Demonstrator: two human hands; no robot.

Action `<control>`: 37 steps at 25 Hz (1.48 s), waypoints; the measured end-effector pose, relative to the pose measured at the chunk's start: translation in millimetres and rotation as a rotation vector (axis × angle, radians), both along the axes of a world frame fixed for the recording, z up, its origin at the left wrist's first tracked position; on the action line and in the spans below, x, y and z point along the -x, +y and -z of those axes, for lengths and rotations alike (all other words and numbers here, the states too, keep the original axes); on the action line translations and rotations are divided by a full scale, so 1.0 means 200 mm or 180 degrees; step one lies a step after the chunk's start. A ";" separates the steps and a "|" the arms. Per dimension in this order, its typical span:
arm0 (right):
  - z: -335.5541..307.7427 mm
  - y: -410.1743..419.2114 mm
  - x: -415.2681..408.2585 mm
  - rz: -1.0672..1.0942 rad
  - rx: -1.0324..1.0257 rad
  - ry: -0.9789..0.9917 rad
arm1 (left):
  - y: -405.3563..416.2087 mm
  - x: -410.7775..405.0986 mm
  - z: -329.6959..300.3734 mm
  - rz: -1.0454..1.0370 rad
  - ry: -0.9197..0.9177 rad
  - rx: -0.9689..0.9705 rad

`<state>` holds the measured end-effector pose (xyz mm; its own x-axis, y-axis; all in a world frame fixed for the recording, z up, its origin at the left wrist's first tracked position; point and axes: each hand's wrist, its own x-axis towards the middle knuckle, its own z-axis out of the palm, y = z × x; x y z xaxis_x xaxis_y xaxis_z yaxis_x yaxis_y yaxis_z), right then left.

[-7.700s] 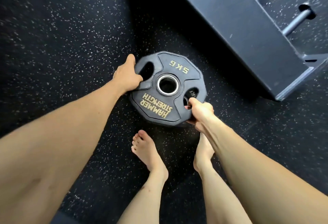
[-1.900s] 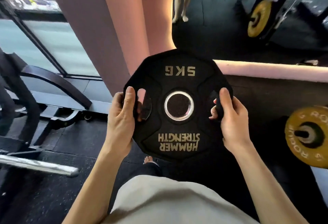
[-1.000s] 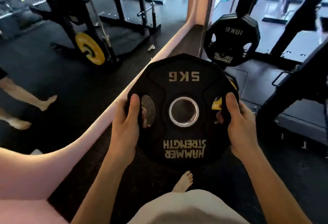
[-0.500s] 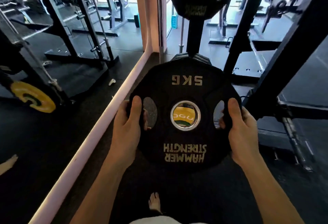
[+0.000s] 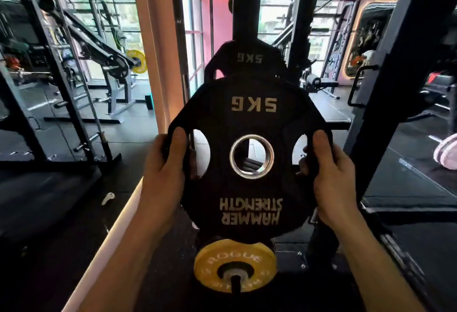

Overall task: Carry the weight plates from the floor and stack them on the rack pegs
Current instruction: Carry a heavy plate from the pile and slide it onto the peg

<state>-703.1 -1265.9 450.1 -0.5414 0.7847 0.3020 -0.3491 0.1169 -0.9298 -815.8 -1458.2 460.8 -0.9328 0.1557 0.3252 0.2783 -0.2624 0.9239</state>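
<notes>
I hold a black 5 kg Hammer Strength plate (image 5: 249, 188) upright at chest height, its lettering upside down. My left hand (image 5: 163, 173) grips its left handle slot and my right hand (image 5: 331, 175) grips the right one. Just behind it a second black 5 kg plate (image 5: 247, 59) hangs on the black rack upright (image 5: 247, 15). Through the held plate's steel centre ring a dark peg end shows. Below, a yellow Rogue plate (image 5: 235, 262) sits on a lower peg.
A pink pillar (image 5: 153, 64) and a lit pink kerb (image 5: 103, 250) run along the left. Black rack posts (image 5: 400, 89) stand to the right. Other gym machines fill the left background. A small white object (image 5: 108, 198) lies on the floor.
I have stepped closer to the rack and raised the plate; the hanging 5 kg plate now shows right behind it and the yellow plate appears below. Both grips are unchanged.
</notes>
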 end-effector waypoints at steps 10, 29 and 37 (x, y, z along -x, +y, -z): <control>-0.33 0.36 0.44 0.0148 -0.0543 0.0170 | 0.37 0.51 -0.30 0.0236 0.0603 -0.0130; -0.21 0.74 1.04 0.0257 -0.0602 -0.0246 | 0.82 1.09 -0.20 -0.0179 0.0589 0.0308; -0.20 0.79 1.12 0.0237 -0.0559 -0.0156 | 0.88 1.22 -0.15 -0.0145 0.0761 0.0116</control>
